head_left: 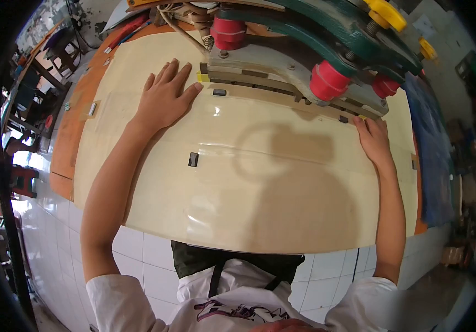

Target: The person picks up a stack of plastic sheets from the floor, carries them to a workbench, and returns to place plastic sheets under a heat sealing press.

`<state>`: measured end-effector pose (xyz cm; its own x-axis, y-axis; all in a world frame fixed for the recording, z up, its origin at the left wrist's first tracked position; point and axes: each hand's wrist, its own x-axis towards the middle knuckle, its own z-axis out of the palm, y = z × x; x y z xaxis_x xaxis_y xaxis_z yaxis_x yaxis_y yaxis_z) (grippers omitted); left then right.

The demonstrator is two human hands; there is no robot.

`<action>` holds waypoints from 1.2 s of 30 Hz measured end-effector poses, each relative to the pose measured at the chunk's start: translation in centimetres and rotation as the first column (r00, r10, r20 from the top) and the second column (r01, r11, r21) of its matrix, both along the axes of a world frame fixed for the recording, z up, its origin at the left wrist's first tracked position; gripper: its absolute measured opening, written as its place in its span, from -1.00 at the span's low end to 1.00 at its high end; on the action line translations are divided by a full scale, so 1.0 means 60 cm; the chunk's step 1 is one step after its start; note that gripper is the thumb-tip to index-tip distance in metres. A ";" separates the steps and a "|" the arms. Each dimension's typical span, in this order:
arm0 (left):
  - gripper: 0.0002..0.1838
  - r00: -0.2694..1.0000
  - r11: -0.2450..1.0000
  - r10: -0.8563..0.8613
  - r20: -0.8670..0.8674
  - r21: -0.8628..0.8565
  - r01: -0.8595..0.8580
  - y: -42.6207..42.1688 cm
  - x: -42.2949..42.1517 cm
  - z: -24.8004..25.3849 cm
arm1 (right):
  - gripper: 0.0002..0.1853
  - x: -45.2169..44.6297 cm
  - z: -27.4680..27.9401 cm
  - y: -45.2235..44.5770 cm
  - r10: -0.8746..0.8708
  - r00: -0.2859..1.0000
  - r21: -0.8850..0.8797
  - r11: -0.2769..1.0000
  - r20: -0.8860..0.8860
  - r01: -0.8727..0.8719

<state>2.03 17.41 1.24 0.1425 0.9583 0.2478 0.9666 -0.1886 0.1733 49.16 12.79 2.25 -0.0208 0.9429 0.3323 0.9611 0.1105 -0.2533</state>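
My left hand (166,97) lies flat on the cream sheet (155,188) with its fingers spread, left of the long metal bar (260,81) under the green machine. Near the bar's right end, my right hand (373,138) rests on the sheet, its fingers extended and the tips close to the bar's edge. Neither hand holds anything. Small dark blocks sit on the sheet: one (219,92) by the bar's left part, one (343,119) beside my right fingertips and one (193,159) nearer the middle left.
The green machine frame (288,30) with red knobs (329,81) and a yellow handle (387,15) stands over the back of the table. Blue plastic sheeting (431,155) hangs at the right edge. A red stool (24,181) stands at the far left.
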 end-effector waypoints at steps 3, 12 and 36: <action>-0.27 1.000 1.000 0.004 0.002 0.001 -0.004 0.001 0.000 -0.001 | -0.50 -0.001 0.009 -0.001 -0.066 0.997 -0.124 0.990 0.046 0.071; -0.27 1.000 1.000 0.012 -0.004 -0.005 -0.012 0.002 0.000 0.000 | -0.53 0.005 0.001 -0.001 -0.015 0.999 -0.043 0.999 0.029 0.016; -0.30 0.999 0.995 -0.031 0.024 0.092 0.029 0.004 -0.007 -0.013 | -0.54 0.008 0.004 0.004 -0.015 0.998 -0.115 0.993 0.056 0.021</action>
<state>1.60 17.64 0.45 0.1633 0.9267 0.3385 0.9559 -0.2335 0.1780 49.66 13.05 2.49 -0.0186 0.9753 0.2199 0.9754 0.0661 -0.2105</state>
